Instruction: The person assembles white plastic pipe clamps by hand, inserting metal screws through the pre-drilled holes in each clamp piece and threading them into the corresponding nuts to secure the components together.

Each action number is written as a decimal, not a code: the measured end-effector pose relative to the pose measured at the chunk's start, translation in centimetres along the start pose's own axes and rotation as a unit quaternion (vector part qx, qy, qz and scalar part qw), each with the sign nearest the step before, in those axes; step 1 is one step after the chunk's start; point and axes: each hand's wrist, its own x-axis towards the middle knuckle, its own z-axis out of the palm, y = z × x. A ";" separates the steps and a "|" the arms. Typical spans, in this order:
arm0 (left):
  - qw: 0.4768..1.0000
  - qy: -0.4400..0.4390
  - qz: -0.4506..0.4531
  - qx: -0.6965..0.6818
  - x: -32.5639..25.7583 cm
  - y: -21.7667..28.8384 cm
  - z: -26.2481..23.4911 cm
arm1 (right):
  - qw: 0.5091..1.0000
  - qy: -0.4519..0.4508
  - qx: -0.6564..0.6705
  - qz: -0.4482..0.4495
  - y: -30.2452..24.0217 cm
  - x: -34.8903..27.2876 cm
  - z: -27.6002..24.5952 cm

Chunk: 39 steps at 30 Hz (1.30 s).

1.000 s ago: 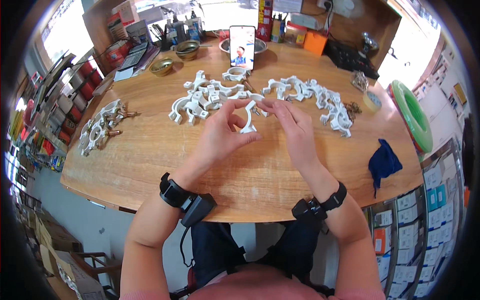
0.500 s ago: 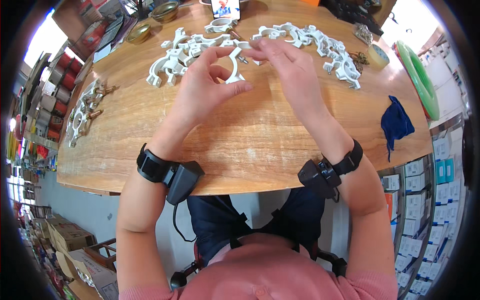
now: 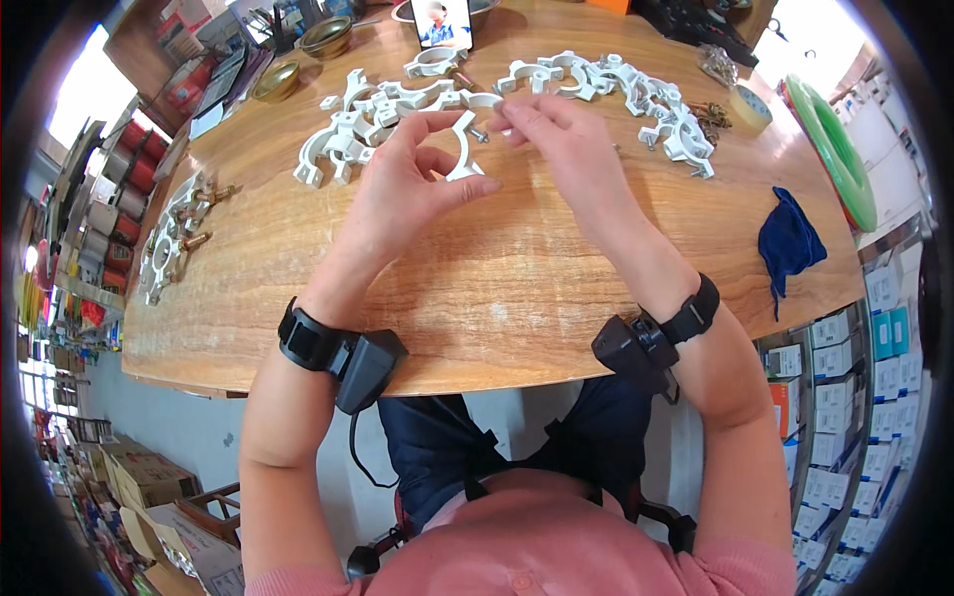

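My left hand [image 3: 402, 194] is closed, thumb and forefinger pinching the two ends of a white half-ring pipe clamp [image 3: 464, 147]. A small metal screw [image 3: 479, 135] sticks out of the clamp's upper end, towards the right. My right hand [image 3: 561, 134] is just right of that screw, its thumb and fingers pressed together. What lies between those fingertips, if anything, is too small to make out. A curved white clamp piece [image 3: 481, 99] shows beside the right fingertips; whether they touch it I cannot tell.
White clamps [image 3: 348, 129] lie piled beyond my left hand, with more clamps [image 3: 646, 89] at the far right. Clamps with brass-coloured bolts [image 3: 174, 228] line the left edge. A dark blue cloth [image 3: 788, 243], a tape roll [image 3: 751, 107] and a propped phone [image 3: 441, 25] are also on the table.
My right hand has drawn slightly lower, its fingers changing from stretched over the clamp to bunched together beside the screw. My left hand still holds the clamp. The whole view has shifted slightly.
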 end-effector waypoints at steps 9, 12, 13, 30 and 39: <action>1.000 -0.001 -0.001 0.012 0.0 0.0 -0.2 | 0.987 -0.059 0.042 0.140 0.0 -0.3 0.6; 1.000 -0.007 0.013 0.023 -0.1 0.0 -0.2 | 0.955 -0.098 0.119 0.253 -0.2 -0.2 0.5; 1.000 -0.005 0.005 0.025 -0.1 0.2 -0.2 | 0.956 -0.096 0.118 0.252 -0.1 -0.2 0.6; 1.000 0.002 -0.014 0.012 -0.2 0.2 0.2 | 0.940 -0.057 0.209 0.265 -0.6 -0.9 0.7; 1.000 0.014 0.013 0.014 0.2 -0.5 0.1 | 0.959 -0.076 0.159 0.224 -0.2 -0.7 1.1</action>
